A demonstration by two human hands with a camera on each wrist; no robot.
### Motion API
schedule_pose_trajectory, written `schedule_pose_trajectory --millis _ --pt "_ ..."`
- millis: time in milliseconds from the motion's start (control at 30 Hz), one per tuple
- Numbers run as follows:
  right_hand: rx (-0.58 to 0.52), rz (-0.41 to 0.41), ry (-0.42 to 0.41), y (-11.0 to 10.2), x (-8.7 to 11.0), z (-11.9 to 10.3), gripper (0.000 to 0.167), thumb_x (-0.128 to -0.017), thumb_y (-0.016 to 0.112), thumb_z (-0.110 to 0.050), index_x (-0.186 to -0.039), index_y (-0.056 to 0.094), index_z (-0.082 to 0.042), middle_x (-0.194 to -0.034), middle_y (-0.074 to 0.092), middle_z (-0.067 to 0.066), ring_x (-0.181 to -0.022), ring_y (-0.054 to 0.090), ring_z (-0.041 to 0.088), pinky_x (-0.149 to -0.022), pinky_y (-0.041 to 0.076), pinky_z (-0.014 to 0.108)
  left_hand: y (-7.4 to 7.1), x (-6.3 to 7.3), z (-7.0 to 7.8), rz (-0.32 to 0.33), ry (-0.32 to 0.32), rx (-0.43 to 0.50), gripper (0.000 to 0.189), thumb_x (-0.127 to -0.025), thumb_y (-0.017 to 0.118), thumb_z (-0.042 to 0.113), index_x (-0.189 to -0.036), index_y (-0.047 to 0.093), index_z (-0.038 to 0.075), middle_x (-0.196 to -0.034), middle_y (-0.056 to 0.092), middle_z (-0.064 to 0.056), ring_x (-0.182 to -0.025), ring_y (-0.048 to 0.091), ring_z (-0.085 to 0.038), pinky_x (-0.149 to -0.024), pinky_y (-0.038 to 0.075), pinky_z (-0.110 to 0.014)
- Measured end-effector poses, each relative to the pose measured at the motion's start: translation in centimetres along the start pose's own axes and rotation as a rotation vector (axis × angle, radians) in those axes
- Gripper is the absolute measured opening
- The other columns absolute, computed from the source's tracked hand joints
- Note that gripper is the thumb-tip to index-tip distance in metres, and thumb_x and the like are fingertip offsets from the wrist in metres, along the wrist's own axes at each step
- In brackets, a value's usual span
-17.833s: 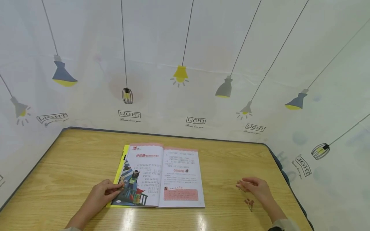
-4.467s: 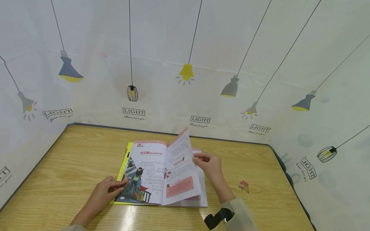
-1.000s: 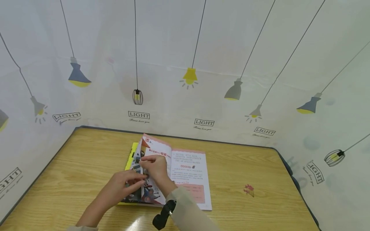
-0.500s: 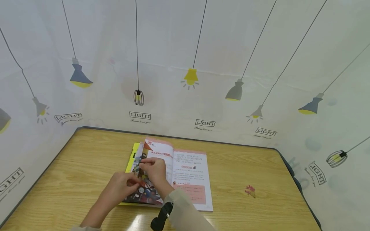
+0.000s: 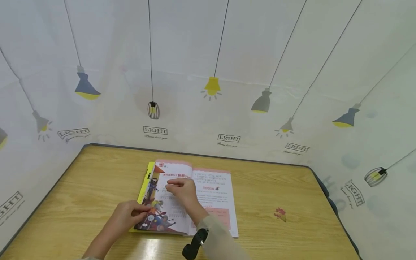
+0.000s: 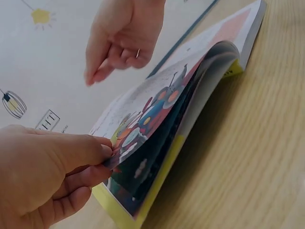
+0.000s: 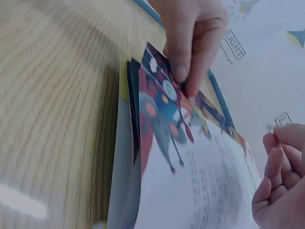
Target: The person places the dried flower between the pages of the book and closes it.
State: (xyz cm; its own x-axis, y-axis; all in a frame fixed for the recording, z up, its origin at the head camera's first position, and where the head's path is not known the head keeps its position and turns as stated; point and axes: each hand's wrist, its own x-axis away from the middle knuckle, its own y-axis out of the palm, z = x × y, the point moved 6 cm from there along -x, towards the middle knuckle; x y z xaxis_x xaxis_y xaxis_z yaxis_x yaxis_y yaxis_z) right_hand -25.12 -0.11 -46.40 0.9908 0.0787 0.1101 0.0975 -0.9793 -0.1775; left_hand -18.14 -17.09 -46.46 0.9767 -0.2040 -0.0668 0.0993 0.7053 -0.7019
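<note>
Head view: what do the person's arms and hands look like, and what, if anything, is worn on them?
The left hand and right hand are ungloved. The right arm has a loose, pale beige sleeve and a black band at the wrist. Only a sliver of pale left cuff shows at the bottom edge.

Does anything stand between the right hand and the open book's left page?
Nothing visible does. The right hand is above the left page, and the left wrist view shows only open air between them. The left hand pinches that page's outer edge, off to the side.
</note>
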Motion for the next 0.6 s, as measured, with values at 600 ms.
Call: schedule_pose_trajectory --millis 600 --pt "0.081 0.037 0.065 -9.5 0.4 3.3 0.023 -0.081 0.069 -0.011 -0.099 0.069 0.003 -0.076 0.065 0.005 -0.07 0.059 0.015 -0.068 0.05 0.037 1.7 0.1 -3.1 0.014 -0.031 -0.021 0.02 -0.077 0.069 0.0 -0.096 0.072 0.002 -0.067 0.047 0.005 -0.059 0.036 -0.007 -0.052 0.033 -0.022"
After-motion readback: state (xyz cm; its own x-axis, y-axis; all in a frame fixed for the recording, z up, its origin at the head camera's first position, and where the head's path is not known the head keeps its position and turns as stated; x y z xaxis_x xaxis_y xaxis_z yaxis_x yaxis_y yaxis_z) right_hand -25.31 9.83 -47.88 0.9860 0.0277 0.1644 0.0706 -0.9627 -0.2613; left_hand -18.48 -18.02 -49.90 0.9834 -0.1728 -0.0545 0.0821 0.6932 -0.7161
